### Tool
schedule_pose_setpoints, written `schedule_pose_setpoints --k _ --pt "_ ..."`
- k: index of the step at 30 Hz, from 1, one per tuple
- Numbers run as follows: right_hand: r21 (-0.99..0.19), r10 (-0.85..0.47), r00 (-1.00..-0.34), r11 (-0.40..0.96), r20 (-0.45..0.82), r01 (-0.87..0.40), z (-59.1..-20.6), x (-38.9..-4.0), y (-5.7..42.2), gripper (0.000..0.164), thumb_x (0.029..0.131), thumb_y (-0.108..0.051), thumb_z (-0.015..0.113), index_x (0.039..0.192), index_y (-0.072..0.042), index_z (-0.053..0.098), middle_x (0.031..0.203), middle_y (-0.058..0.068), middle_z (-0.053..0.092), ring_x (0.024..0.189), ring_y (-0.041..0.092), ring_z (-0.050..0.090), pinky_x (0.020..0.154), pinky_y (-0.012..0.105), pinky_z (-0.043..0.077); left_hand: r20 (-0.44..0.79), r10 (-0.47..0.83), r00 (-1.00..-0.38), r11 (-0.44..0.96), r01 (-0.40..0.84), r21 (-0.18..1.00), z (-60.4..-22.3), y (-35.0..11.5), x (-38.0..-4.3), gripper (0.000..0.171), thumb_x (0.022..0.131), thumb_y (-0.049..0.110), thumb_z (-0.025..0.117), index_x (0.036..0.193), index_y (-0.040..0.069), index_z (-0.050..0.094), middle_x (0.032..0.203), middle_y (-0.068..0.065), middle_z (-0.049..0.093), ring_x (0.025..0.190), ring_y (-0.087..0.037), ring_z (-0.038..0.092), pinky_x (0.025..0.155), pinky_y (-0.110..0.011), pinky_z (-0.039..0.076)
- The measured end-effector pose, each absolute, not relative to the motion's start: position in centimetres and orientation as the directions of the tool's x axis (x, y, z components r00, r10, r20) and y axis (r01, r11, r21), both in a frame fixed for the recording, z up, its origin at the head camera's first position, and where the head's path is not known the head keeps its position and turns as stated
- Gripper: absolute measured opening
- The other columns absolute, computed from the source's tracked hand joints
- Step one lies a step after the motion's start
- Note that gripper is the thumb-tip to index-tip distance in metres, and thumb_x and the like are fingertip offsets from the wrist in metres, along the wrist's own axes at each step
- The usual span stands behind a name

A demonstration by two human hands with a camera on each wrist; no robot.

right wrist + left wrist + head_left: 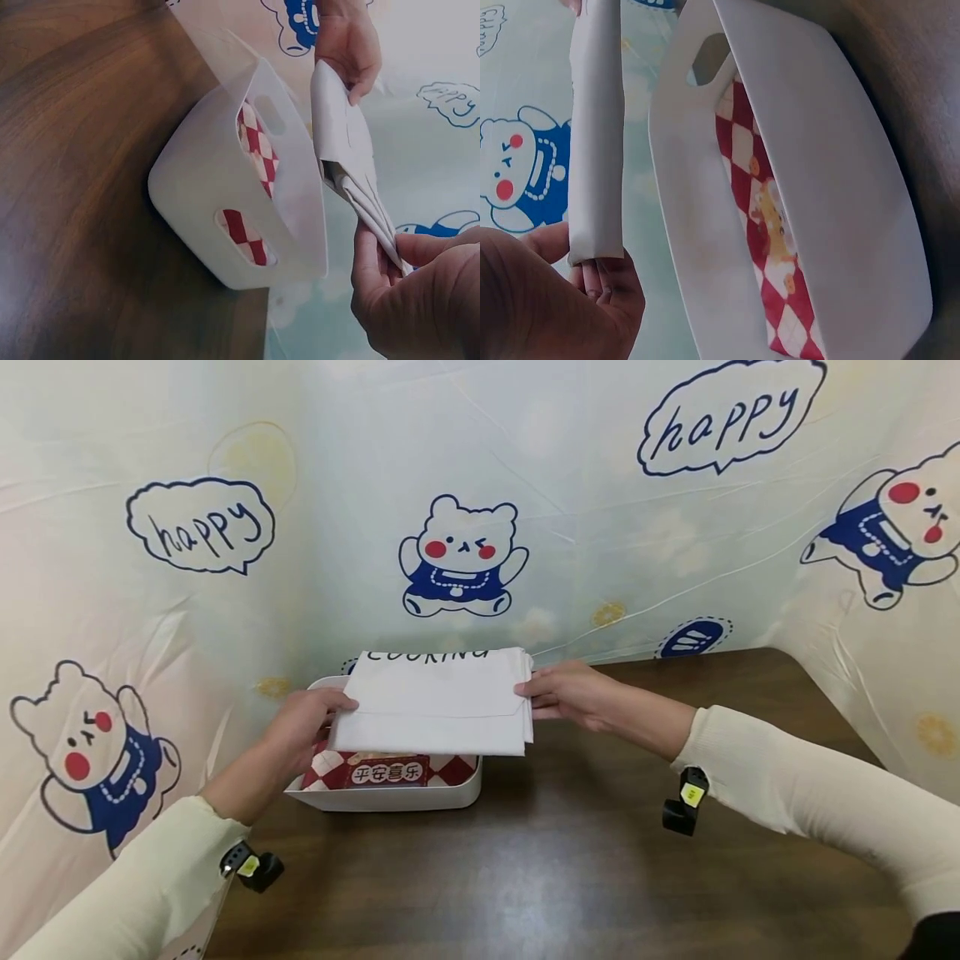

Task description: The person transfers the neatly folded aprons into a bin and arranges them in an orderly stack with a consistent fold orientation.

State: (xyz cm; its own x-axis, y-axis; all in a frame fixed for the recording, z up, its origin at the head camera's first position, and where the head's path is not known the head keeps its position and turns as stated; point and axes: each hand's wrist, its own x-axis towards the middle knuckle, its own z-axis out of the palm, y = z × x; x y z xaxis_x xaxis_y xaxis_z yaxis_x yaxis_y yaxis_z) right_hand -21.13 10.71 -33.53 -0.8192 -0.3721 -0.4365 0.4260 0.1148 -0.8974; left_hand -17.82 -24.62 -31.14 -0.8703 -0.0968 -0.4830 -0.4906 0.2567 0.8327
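Note:
A folded white cloth point(435, 702) with the printed word "COOKING" on top hangs level between both hands. My left hand point(306, 718) pinches its left end, thumb on top and fingers beneath, as the left wrist view shows. At the opposite end my right hand point(573, 695) pinches the layered edges between thumb and fingers. Below the cloth stands a white plastic basket point(397, 800) with handle holes. In it lies a red-and-white checkered fabric item point(453, 770) with Chinese characters on a red label; the cloth hides its back part in the head view.
The basket sits on a dark brown wooden table point(525, 860), toward its back left. A pale printed curtain point(570, 543) with bears and "happy" bubbles surrounds the table at the back and sides.

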Motion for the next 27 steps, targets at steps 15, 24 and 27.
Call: schedule_pose_setpoints --k 15,24,27 --pt "-0.887 -0.377 -0.806 0.114 -0.456 0.448 -34.8 -22.1 7.0 0.039 0.099 -0.009 0.065 0.134 0.008 0.057 0.115 0.015 0.068 0.095 0.019 0.069 0.101 0.042 0.055 -0.498 -0.160 -0.852 0.353 -0.520 0.778 -31.8 -27.8 -17.8 0.059 0.103 0.027 0.051 0.154 0.000 0.036 0.120 -0.008 0.046 0.091 -0.019 0.049 0.073 -0.027 0.041" --pt "-0.892 -0.394 -0.807 0.095 -0.441 0.441 -35.3 -22.5 4.8 0.036 0.098 -0.006 0.065 0.130 0.011 0.059 0.105 0.013 0.069 0.090 0.017 0.069 0.096 0.039 0.058 -0.492 -0.183 -0.851 0.392 -0.522 0.758 -31.9 -30.0 -18.2 0.066 0.104 0.028 0.051 0.157 -0.004 0.028 0.154 -0.021 0.034 0.121 -0.030 0.047 0.103 -0.038 0.046" --pt "-0.888 -0.383 -0.808 0.082 -0.448 0.453 -35.5 -22.5 4.0 0.035 0.097 -0.004 0.066 0.127 0.013 0.060 0.099 0.013 0.069 0.087 0.017 0.069 0.089 0.034 0.061 -0.511 -0.184 -0.840 0.380 -0.540 0.751 -32.1 -30.6 -18.3 0.067 0.104 0.027 0.050 0.159 -0.003 0.025 0.161 -0.024 0.027 0.127 -0.033 0.044 0.114 -0.048 0.041"
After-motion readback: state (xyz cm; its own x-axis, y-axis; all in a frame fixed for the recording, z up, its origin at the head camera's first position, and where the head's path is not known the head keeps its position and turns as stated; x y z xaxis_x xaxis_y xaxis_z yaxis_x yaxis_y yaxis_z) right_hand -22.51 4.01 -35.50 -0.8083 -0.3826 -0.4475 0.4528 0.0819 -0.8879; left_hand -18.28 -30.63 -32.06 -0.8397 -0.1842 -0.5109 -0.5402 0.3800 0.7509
